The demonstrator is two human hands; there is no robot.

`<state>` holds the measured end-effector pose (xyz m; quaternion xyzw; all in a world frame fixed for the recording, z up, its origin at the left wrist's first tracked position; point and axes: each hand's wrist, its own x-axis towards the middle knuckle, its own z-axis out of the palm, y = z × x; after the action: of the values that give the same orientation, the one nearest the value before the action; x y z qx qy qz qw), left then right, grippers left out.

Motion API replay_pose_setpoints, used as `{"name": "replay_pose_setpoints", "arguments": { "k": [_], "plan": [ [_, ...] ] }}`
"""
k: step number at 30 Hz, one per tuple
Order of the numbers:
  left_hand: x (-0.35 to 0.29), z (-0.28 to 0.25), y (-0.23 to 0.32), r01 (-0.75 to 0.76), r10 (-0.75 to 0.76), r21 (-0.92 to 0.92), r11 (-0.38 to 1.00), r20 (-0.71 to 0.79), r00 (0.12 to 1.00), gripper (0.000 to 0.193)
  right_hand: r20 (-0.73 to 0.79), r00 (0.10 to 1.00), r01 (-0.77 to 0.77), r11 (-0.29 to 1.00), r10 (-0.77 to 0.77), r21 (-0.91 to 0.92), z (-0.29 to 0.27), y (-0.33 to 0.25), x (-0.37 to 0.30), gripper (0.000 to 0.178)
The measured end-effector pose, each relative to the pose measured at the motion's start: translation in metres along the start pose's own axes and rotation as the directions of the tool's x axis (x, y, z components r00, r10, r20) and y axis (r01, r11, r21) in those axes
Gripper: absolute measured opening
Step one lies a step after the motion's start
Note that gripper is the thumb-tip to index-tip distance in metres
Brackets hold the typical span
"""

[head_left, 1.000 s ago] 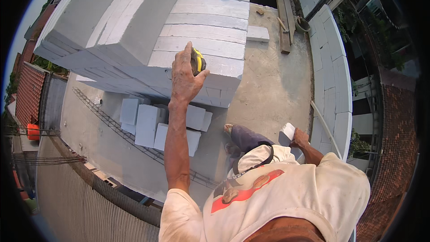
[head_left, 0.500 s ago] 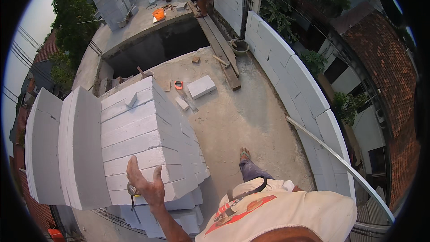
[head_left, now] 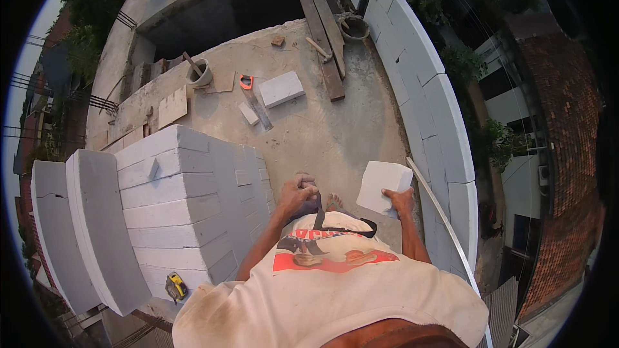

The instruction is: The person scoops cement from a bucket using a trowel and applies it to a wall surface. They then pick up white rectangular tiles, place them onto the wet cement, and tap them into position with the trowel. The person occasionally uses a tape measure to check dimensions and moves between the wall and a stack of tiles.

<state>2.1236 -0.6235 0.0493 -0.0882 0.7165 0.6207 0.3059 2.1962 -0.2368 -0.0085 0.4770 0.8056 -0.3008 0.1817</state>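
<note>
A pale, roughly square piece of lightweight block [head_left: 382, 183] is in my right hand [head_left: 401, 201], gripped at its near right edge with the thumb on top. In front of my waist, my left hand [head_left: 298, 193] is closed with its fingers curled. Whatever those fingers hold, if anything, is hidden. To the left stands a tall stack of white blocks [head_left: 161, 216]. On the stack's near edge lies a yellow and black tape measure [head_left: 175, 287], apart from my hands. A small block chip [head_left: 152, 168] rests farther up the stack.
Beyond the stack lie an orange-handled handsaw [head_left: 253, 100], a whole block [head_left: 282, 89], a small offcut [head_left: 248, 114], a bucket [head_left: 199, 74] and a hammer [head_left: 318, 49]. Planks [head_left: 320, 38] reach past a dark floor opening [head_left: 225, 22]. A low block wall [head_left: 429, 116] and leaning straightedge [head_left: 445, 219] run along the right.
My left hand has moved right, off the stack, and closed in front of my waist. My right hand has come into view with the block piece. The view has tipped downward.
</note>
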Motion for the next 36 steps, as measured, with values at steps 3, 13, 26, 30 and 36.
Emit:
{"name": "replay_pose_setpoints", "arguments": {
  "k": [3, 13, 26, 30, 36],
  "plan": [
    [0.051, -0.019, 0.042, 0.076, -0.076, -0.021, 0.997, -0.020, 0.997, 0.044, 0.200, 0.937, 0.061, 0.698, -0.286, 0.714, 0.000, -0.077, 0.029, 0.088],
    [0.292, -0.090, 0.168, 0.066, 0.125, -0.682, 0.729, 0.228, 0.966, 0.086, 0.582, 0.568, -0.608, 0.179, -0.582, 0.773, 0.002, -0.360, 0.008, 0.071],
    [0.506, -0.205, 0.333, -0.185, 0.329, -0.793, 0.580, 0.020, 0.944, 0.087, 0.754, -0.086, -0.986, 0.163, -0.652, 0.029, 0.002, -0.656, 0.067, 0.090],
    [0.551, -0.252, 0.349, -0.101, 0.422, -0.855, 0.509, 0.146, 0.895, 0.100, 0.569, -0.474, -0.876, 0.292, -0.673, -0.384, 0.011, -0.712, 0.107, 0.105],
    [0.596, -0.288, 0.438, -0.154, 0.287, -0.772, 0.616, 0.038, 0.957, 0.084, 0.384, -0.557, -0.776, 0.626, -0.736, 0.073, 0.005, -0.811, 0.195, 0.091]
  ]
}}
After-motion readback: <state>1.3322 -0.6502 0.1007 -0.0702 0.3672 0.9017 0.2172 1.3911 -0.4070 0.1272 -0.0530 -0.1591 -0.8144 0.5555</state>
